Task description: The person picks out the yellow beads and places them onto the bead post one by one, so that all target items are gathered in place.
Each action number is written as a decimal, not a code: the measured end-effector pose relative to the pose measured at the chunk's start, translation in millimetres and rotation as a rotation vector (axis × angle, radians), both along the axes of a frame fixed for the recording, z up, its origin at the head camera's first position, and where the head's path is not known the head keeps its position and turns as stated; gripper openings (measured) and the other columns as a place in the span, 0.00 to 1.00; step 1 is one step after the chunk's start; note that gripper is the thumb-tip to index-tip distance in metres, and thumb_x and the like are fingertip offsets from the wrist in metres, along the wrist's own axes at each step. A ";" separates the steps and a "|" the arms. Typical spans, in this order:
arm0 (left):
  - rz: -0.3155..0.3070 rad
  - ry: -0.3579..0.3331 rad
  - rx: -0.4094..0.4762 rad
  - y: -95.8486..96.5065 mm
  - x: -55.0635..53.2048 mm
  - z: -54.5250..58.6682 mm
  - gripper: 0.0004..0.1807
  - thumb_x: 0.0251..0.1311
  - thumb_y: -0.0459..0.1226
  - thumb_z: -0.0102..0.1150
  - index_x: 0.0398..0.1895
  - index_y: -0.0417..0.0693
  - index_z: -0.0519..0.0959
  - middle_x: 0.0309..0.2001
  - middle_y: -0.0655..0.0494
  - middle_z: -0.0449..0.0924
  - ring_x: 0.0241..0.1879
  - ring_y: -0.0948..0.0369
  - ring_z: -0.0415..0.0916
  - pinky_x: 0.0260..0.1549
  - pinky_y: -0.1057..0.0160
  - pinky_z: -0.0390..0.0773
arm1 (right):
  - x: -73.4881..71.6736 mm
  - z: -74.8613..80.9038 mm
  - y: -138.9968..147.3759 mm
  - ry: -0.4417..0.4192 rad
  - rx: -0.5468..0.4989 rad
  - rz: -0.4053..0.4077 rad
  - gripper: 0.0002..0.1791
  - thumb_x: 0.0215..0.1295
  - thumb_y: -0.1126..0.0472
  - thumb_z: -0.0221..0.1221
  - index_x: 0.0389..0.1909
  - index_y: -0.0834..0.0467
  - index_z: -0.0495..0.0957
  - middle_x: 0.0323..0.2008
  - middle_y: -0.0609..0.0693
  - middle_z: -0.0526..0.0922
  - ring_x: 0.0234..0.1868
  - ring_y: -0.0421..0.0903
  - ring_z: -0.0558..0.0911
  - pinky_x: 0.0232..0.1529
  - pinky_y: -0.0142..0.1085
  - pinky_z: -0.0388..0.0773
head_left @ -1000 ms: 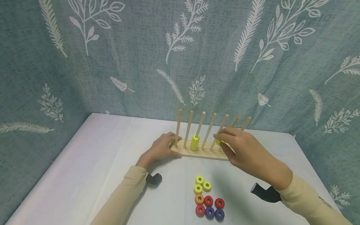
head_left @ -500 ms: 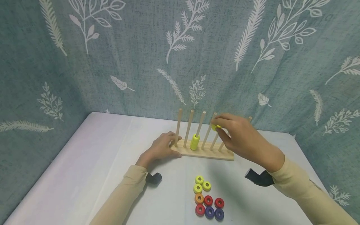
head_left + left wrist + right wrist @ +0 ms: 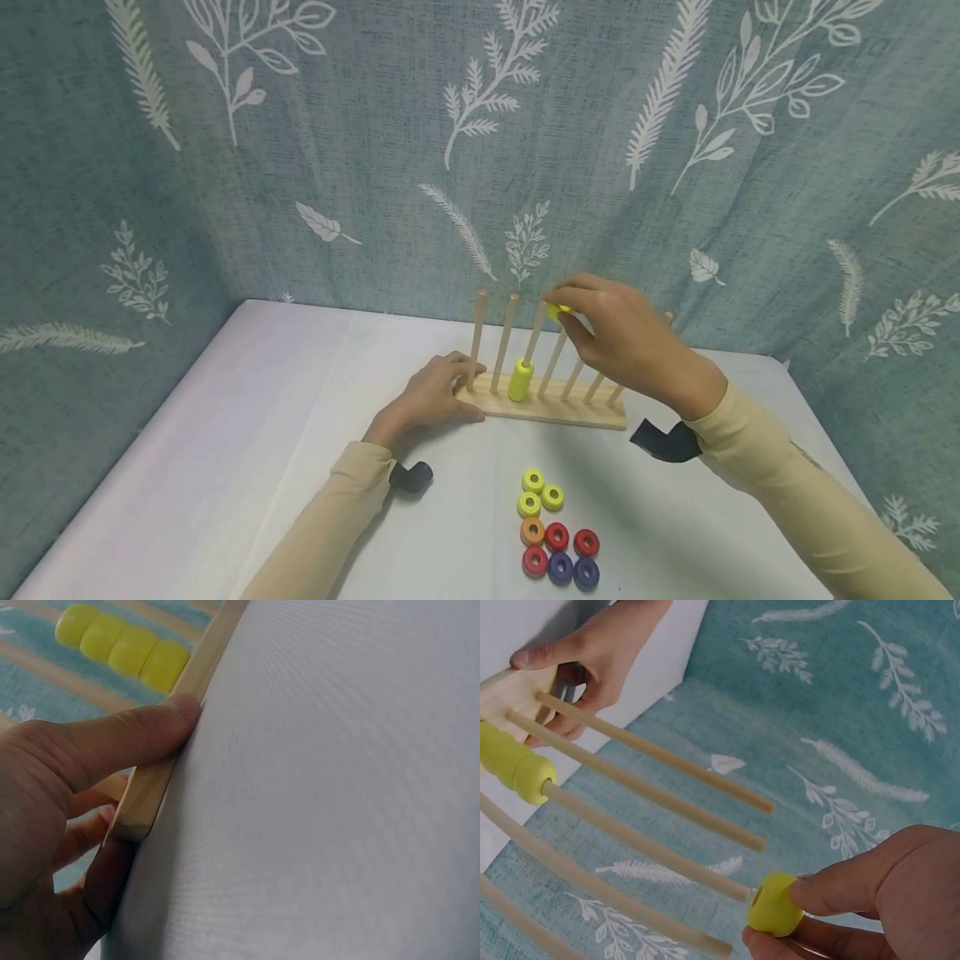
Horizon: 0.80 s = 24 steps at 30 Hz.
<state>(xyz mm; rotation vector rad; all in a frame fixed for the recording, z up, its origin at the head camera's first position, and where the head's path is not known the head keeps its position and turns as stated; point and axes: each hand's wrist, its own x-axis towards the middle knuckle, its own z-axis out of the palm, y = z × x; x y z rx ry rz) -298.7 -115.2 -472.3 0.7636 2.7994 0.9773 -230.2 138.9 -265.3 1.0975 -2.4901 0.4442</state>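
Observation:
A wooden peg rack with several upright pegs stands on the table. My left hand grips the rack's left end; in the left wrist view the thumb lies along the front edge and the fingers are behind. A stack of yellow beads sits low on the third peg from the left. My right hand pinches one yellow bead between thumb and fingers. The right wrist view has the bead's hole facing the tip of the third peg, right beside it. Part of the rack's right pegs is hidden behind the right hand.
Nearer me on the white table lie loose beads: three yellow, one orange, three red and two dark purple. A patterned blue-green curtain hangs behind and at both sides.
My right hand has lifted the yellow bead and carried it up and left, from low near the right pegs to the third peg's top. The left hand has stayed on the rack.

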 end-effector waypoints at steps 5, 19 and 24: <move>0.000 0.003 0.008 0.9 0.6 0.9 0.39 0.42 0.49 0.81 0.63 0.55 0.79 0.59 0.58 0.75 0.58 0.53 0.71 0.55 0.49 0.72 | -4.7 -3.0 -2.4 0.028 -0.011 -0.006 0.16 0.62 0.75 0.62 0.51 0.67 0.82 0.48 0.58 0.83 0.45 0.54 0.83 0.40 0.44 0.81; 0.006 0.007 0.005 -0.9 -0.3 0.5 0.39 0.42 0.49 0.81 0.62 0.55 0.79 0.59 0.58 0.75 0.58 0.52 0.71 0.55 0.48 0.72 | -19.5 -5.6 -10.4 0.012 -0.004 -0.007 0.15 0.64 0.75 0.62 0.51 0.67 0.82 0.47 0.58 0.83 0.42 0.52 0.84 0.39 0.43 0.81; 0.004 -0.001 -0.008 -0.6 -0.8 1.0 0.39 0.43 0.50 0.80 0.63 0.56 0.79 0.60 0.58 0.75 0.57 0.53 0.70 0.54 0.49 0.72 | -18.6 -9.4 -11.3 0.004 0.005 0.002 0.16 0.64 0.74 0.62 0.52 0.67 0.82 0.51 0.59 0.82 0.44 0.54 0.84 0.41 0.44 0.82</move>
